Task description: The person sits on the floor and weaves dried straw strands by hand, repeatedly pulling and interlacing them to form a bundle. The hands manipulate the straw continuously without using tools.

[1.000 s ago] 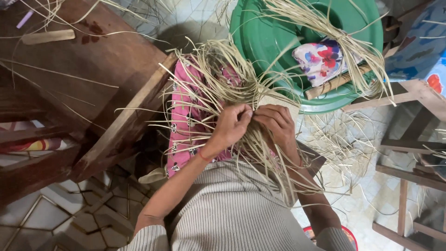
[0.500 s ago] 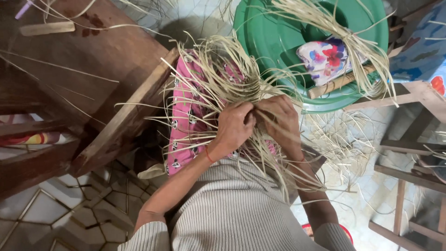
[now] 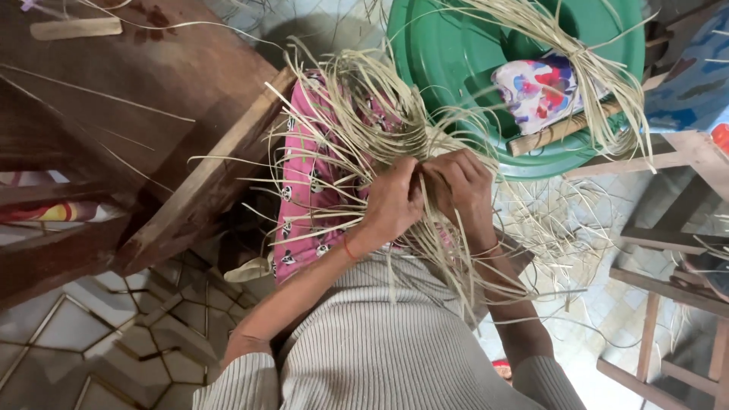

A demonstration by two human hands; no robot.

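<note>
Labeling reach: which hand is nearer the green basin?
Right. The right hand sits just below the green basin rim; the left hand is beside it, farther from the basin, both gripping the straw strands.

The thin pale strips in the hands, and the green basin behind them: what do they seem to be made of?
The strips look like dried plant fibre, perhaps straw or split palm leaf: pale tan, matt, flat, and they bend and fray. Both the left hand and the right hand grip them. The green basin looks like moulded plastic: even colour, a smooth, slightly shiny surface and concentric ridges.
</note>
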